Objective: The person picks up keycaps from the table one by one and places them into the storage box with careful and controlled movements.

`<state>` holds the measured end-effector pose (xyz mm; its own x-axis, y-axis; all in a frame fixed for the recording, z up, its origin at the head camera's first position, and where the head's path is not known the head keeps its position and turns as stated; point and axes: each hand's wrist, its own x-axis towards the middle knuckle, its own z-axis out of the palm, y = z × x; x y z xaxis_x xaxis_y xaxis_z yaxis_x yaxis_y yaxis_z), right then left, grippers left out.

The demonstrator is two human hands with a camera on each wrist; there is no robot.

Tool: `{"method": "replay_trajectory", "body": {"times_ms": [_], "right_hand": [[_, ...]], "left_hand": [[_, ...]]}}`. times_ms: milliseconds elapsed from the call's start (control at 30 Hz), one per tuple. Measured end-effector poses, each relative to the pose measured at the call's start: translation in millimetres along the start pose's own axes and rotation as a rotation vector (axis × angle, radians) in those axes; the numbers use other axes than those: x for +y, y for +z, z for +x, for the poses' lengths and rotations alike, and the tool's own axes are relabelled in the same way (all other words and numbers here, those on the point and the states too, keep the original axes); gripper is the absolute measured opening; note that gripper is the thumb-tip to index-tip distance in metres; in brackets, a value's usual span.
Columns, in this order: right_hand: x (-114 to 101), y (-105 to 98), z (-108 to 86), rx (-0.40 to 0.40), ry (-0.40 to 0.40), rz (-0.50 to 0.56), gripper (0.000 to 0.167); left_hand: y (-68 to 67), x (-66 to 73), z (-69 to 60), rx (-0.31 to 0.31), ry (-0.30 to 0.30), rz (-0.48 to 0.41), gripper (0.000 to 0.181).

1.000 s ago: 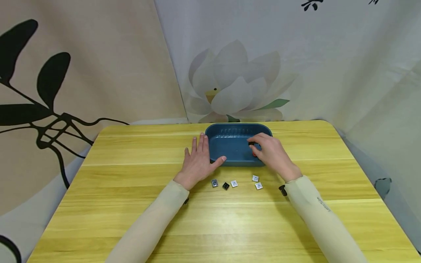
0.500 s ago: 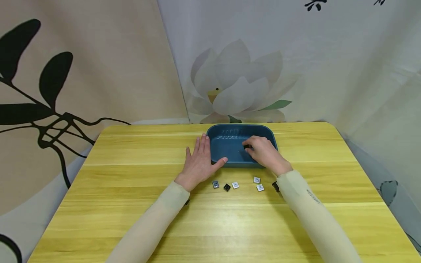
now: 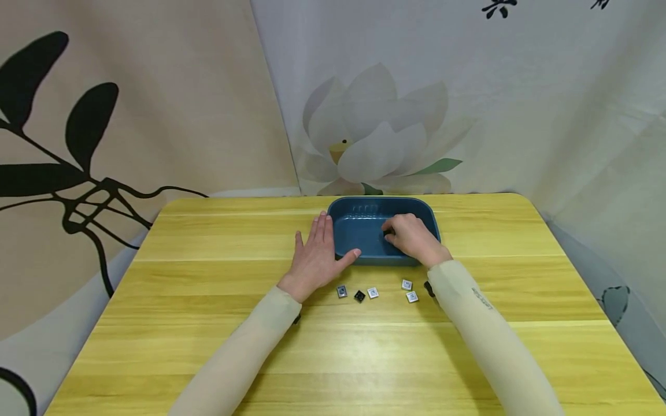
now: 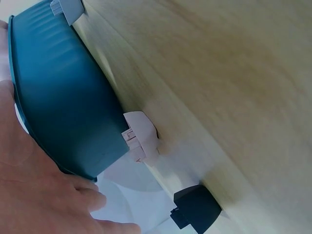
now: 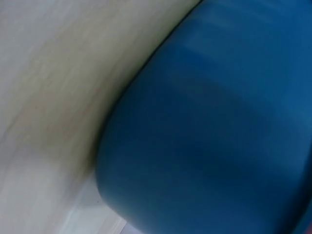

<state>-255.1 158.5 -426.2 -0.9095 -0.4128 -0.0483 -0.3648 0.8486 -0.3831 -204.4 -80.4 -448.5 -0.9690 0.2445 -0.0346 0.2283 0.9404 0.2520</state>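
My left hand (image 3: 314, 263) rests with fingers spread against the left end of the blue tray (image 3: 359, 237); the left wrist view shows this hand (image 4: 39, 195) along the rim of the tray (image 4: 73, 97). Inside the tray, the thumb and fingers of my right hand (image 3: 413, 237) pinch a small dark piece (image 3: 388, 232), mostly covered by them. The right wrist view has the tray's outer wall (image 5: 204, 122) but not the fingers; a bit of red (image 5: 309, 229) shows at its lower right edge.
In front of the tray lie small keycap-like pieces: a grey one (image 3: 341, 291), a black one (image 3: 359, 296) and a white one (image 3: 373, 293), with two white ones farther right (image 3: 407, 285) (image 3: 412, 297). A printed curtain hangs behind the wooden table (image 3: 208, 231).
My right hand has moved left inside the tray with the dark piece, and its forearm has swung left. The red piece seen under that hand is now hidden in the head view. My left hand stays put.
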Motion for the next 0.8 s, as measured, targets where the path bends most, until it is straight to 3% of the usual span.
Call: {"method": "replay_trajectory", "body": {"times_ms": [167,400,800], "right_hand": [[1.2,-2.3,-2.2,0.024,0.011,-0.015,0.027],[-2.2,-12.5,-23.7,0.186,0.003,-0.053,0.029],[-8.8,-13.8,-64.1,0.368,-0.145,-0.116,0.031]], "left_hand": [[0.5,-0.3,1.4,-0.007,0.006,-0.002,0.114],[0.4,-1.3,0.3,0.014,0.014,-0.004,0.113],[1.8,-1.2,0.0,0.016,0.014,-0.019,0.114]]}}
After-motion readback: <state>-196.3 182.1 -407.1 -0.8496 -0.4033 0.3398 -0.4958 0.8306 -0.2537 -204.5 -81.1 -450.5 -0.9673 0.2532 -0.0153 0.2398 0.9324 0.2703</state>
